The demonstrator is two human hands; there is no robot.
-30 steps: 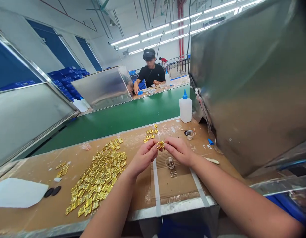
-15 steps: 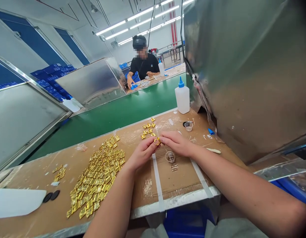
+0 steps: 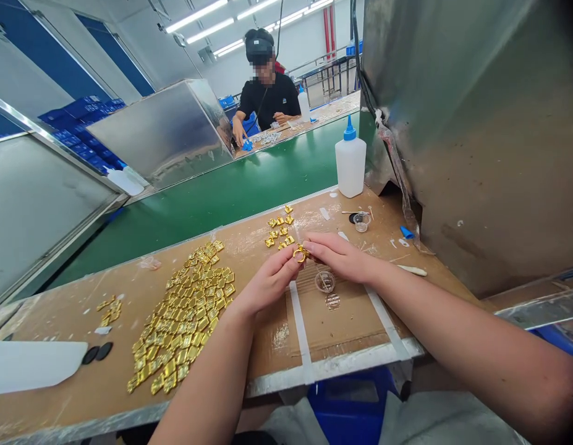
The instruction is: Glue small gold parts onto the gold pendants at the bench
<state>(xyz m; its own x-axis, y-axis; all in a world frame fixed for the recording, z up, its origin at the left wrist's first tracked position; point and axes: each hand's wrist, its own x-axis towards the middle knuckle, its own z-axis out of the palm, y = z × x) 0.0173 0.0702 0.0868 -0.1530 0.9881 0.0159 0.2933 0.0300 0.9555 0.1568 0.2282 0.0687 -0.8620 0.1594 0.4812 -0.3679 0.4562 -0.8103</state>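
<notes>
Between my fingertips is a gold ring (image 3: 298, 255), its open loop facing me. My left hand (image 3: 275, 275) pinches the ring from the left. On the other side my right hand (image 3: 335, 254) has its thumb and fingers closed at the ring's top; a small gold piece there is mostly covered by the fingers. Just below the right hand, a small clear cup (image 3: 325, 282) with a thin stick leaning in it sits on a cardboard sheet (image 3: 332, 334). Several gold pieces (image 3: 279, 227) lie beyond my hands. A large spread of gold rectangular pieces (image 3: 188, 315) covers the table to the left.
A white squeeze bottle (image 3: 351, 164) with a blue tip stands at the table's back edge, before a green conveyor belt (image 3: 184, 228). Metal panels (image 3: 490, 142) rise at right. Another white bottle (image 3: 36, 366) lies at left. Across the belt, a co-worker (image 3: 270, 102) sits handling small parts.
The camera view has tipped downward a little. Both hands stay together at the ring, which shows slightly turned. The co-worker's hand stays near the blue item.
</notes>
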